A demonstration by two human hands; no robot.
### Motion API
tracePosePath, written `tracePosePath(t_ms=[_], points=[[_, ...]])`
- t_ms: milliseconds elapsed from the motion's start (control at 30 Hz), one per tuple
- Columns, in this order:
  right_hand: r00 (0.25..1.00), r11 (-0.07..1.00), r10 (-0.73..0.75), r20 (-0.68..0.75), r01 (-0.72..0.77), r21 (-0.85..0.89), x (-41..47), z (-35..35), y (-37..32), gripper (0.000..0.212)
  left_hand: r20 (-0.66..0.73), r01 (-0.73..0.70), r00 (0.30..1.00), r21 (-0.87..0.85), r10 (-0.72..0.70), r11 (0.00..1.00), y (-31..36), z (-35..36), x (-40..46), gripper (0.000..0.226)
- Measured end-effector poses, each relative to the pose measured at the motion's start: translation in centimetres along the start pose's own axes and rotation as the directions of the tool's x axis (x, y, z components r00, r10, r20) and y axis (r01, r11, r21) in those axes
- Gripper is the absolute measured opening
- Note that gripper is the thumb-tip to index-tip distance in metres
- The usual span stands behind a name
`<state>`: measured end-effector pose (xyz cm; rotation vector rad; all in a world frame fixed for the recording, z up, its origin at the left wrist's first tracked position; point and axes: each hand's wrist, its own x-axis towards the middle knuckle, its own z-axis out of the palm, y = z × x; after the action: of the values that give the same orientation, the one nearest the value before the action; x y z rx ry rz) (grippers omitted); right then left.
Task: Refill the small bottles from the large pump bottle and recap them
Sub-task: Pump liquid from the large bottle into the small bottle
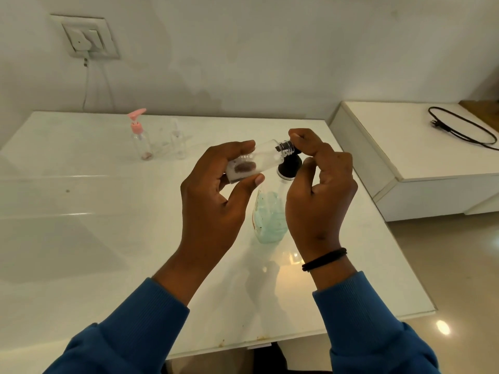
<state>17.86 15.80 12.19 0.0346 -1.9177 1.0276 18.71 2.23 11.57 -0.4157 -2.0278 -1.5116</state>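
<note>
— Two hands at it, both busy. Her left hand (216,190) has its fingers (244,147) wrapped round a small clear bottle (256,161), tipped nearly on its side, open threaded neck pointing right.

— And the other?

— The right hand (320,184) is bent over the black pump head (290,164) of the large pump bottle (270,211), fingertips pinching at the nozzle just where it meets the small bottle's mouth. That big one stands on the bench (81,238), about half full of pale green liquid.

— Looks neat enough.

— I'd worry. The neck is narrow and held at a slant; if the nozzle isn't properly inside, a press could send liquid down the outside and onto the bench. Pushing sideways on the pump could also rock the big bottle, since nothing steadies its base.

— Others waiting?

— A small one with a pink pump (140,136) and another clear one (178,139) stand well back near the wall.
</note>
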Motion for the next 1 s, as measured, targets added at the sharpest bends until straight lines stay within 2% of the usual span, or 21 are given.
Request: tracePosePath(t_ms=[267,533,733,867,1000], points=[[0.998,1.000,0.026,0.049,-0.025,-0.016,-0.8,-0.1,0.6,0.039,0.007,-0.018,1.000,0.009,0.018,1.000,-0.4,0.0,-0.3,0.038],[1.000,1.000,-0.010,-0.002,0.010,-0.027,0.0,-0.3,0.0,0.034,-0.001,-0.007,1.000,0.006,0.008,1.000,0.0,0.0,0.1,0.038],[0.997,0.999,0.051,0.065,-0.049,-0.023,-0.6,-0.1,0.6,0.038,-0.002,-0.006,1.000,0.010,0.006,1.000,-0.3,-0.1,-0.2,0.038],[0.999,1.000,-0.009,0.052,0.010,-0.019,0.4,-0.5,0.0,0.038,-0.002,-0.003,1.000,-0.003,0.003,1.000,-0.2,0.0,-0.1,0.038],[0.999,1.000,0.000,0.039,0.001,-0.012,0.3,-0.4,-0.1,0.037,-0.007,0.008,1.000,-0.015,-0.009,1.000,0.0,0.1,0.0,0.039]])
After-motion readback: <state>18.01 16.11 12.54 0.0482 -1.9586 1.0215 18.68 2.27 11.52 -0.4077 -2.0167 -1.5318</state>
